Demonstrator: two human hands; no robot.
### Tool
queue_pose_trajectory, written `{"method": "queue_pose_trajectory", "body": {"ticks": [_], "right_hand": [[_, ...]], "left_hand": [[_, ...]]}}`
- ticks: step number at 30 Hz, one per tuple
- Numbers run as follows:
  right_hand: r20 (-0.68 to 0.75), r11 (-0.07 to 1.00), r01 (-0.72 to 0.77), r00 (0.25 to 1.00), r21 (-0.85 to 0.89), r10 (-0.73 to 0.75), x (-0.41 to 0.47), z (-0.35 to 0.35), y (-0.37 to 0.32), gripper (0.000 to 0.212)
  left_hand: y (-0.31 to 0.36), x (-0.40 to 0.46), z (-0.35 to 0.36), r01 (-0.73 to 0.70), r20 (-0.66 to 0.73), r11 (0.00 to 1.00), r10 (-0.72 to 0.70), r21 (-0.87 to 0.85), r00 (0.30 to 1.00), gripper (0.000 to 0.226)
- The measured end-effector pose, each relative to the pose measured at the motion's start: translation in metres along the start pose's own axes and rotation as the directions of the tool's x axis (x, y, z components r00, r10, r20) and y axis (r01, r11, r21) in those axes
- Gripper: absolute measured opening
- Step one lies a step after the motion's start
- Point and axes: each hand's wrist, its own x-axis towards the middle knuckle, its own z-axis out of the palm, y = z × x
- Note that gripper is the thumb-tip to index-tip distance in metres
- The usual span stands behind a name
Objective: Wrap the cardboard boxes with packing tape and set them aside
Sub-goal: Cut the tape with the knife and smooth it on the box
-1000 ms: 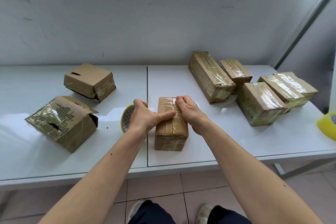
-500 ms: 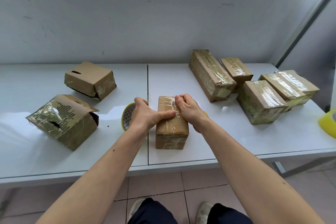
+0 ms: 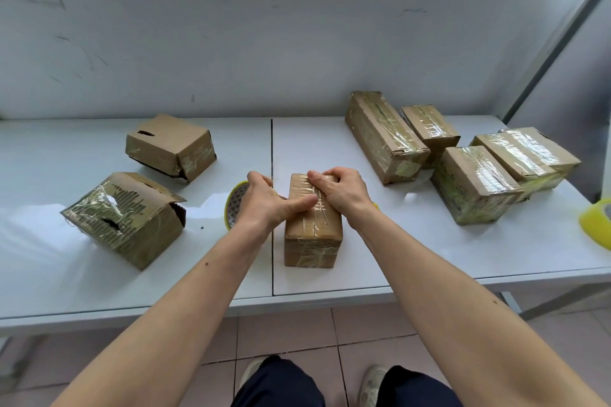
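Observation:
A small brown cardboard box (image 3: 314,241) with clear tape along its top stands on the white table (image 3: 429,258) right in front of me. My left hand (image 3: 267,203) grips its left side, thumb pressed across the top. My right hand (image 3: 340,188) rests on the far top, fingers curled down on the tape strip. A roll of packing tape (image 3: 233,205) with a yellow rim stands on edge just left of my left hand, partly hidden by it.
Two torn, partly taped boxes lie on the left: one near (image 3: 125,218), one farther back (image 3: 170,145). Several taped boxes are grouped at the right, including a long one (image 3: 383,135) and a near one (image 3: 472,185). A yellow tape roll (image 3: 598,223) sits at the right edge.
My right hand's fingers have curled tighter on the far end of the box top. The box and my left hand have hardly moved.

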Motion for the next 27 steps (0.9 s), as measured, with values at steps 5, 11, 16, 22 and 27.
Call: {"method": "queue_pose_trajectory", "body": {"ticks": [5, 11, 16, 22, 27], "right_hand": [[-0.043, 0.917, 0.132, 0.986, -0.375, -0.16, -0.011, -0.005, -0.019, 0.044], [0.146, 0.979, 0.204, 0.969, -0.026, -0.198, -0.043, -0.001, -0.077, 0.06], [0.307, 0.96, 0.135, 0.928, 0.247, -0.21, -0.066, -0.004, -0.106, 0.02], [0.262, 0.949, 0.202, 0.928, 0.24, -0.264, -0.086, -0.025, -0.117, 0.016], [-0.024, 0.959, 0.254, 0.967, 0.124, -0.253, -0.066, -0.052, -0.113, 0.02]], "left_hand": [[0.018, -0.024, -0.031, -0.033, -0.003, 0.995, 0.033, -0.094, 0.999, 0.046], [0.035, -0.054, -0.054, 0.067, 0.116, 0.959, -0.036, -0.274, 0.993, 0.043], [0.046, -0.078, -0.066, 0.075, 0.231, 0.95, -0.003, -0.304, 0.973, 0.04], [0.057, -0.104, -0.072, 0.163, 0.356, 0.868, 0.016, -0.469, 0.934, 0.06], [0.052, -0.129, -0.063, 0.239, 0.491, 0.864, 0.012, -0.444, 0.871, 0.05]]}}
